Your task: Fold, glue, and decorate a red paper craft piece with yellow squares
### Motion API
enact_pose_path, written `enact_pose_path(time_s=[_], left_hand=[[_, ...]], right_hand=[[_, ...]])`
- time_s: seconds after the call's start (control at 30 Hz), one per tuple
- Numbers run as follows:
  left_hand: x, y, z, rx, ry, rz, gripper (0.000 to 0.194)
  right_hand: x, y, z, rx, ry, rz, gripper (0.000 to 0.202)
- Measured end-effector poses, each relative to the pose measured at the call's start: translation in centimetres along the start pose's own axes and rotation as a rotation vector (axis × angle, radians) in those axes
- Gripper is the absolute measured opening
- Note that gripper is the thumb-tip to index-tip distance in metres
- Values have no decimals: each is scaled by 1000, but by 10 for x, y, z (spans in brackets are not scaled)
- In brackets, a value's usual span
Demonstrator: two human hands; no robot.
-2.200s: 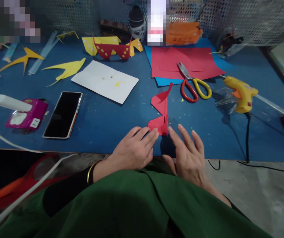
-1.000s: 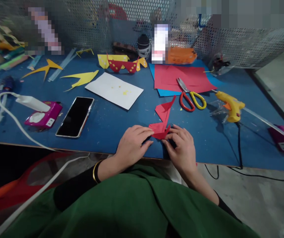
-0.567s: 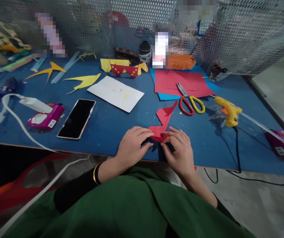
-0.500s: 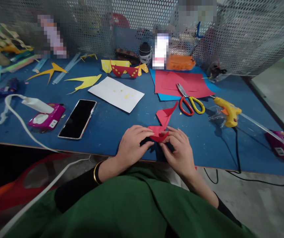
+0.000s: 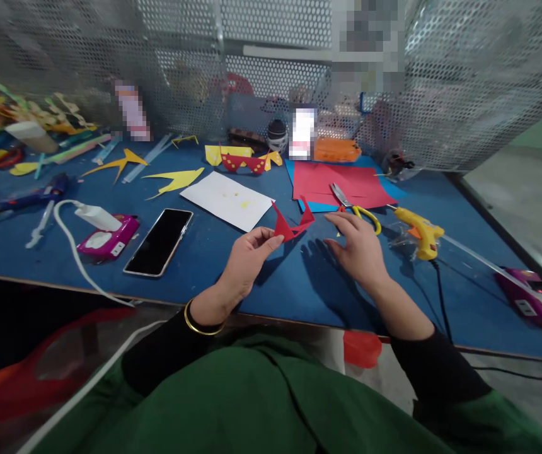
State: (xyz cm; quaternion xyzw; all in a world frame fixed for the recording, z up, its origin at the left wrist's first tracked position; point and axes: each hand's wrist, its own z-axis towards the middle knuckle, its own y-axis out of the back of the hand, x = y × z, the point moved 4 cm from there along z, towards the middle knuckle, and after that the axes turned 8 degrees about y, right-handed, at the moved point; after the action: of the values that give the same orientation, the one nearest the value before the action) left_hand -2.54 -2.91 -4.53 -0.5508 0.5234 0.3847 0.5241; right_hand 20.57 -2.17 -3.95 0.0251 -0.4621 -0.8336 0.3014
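Pinched in my left hand (image 5: pixel 247 258) is a folded red paper cutout (image 5: pixel 286 228), with pointed tips rising at both ends, held a little above the blue table. My right hand (image 5: pixel 357 247) is apart from the paper, fingers spread, reaching over the near side of the scissors (image 5: pixel 365 217). Part of the scissors' red handle is hidden behind that hand. Beyond them lie red sheets (image 5: pixel 318 180) on top of blue ones. A white sheet (image 5: pixel 228 198) with yellow specks lies left of the cutout.
A yellow glue gun (image 5: pixel 420 230) with a black cord lies at the right. At the left are a phone (image 5: pixel 159 243) and a purple power socket (image 5: pixel 110 238) with a white plug. Paper masks (image 5: pixel 242 162) stand at the back before a perforated metal screen (image 5: pixel 280 82).
My right hand has let go of the red paper and moved right toward the scissors. My left hand has lifted and turned the cutout. The view has tilted up slightly.
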Motion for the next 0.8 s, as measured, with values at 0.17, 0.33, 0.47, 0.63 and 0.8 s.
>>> enact_pose_path(time_s=[0.17, 0.33, 0.47, 0.63, 0.8], left_hand=[[-7, -6, 24, -72, 166, -419, 15], [-9, 1, 51, -129, 267, -431, 5], [-16, 15, 69, -238, 254, -260, 13], [-45, 39, 92, -475, 7, -225, 11], [-71, 41, 115, -299, -313, 297, 12]], right_hand=[[-7, -23, 51, 128, 158, 133, 39], [-22, -35, 70, 143, 172, 188, 34], [-30, -32, 67, 132, 159, 176, 31], [-21, -31, 60, 134, 183, 90, 31], [-10, -32, 56, 112, 200, 10, 29]])
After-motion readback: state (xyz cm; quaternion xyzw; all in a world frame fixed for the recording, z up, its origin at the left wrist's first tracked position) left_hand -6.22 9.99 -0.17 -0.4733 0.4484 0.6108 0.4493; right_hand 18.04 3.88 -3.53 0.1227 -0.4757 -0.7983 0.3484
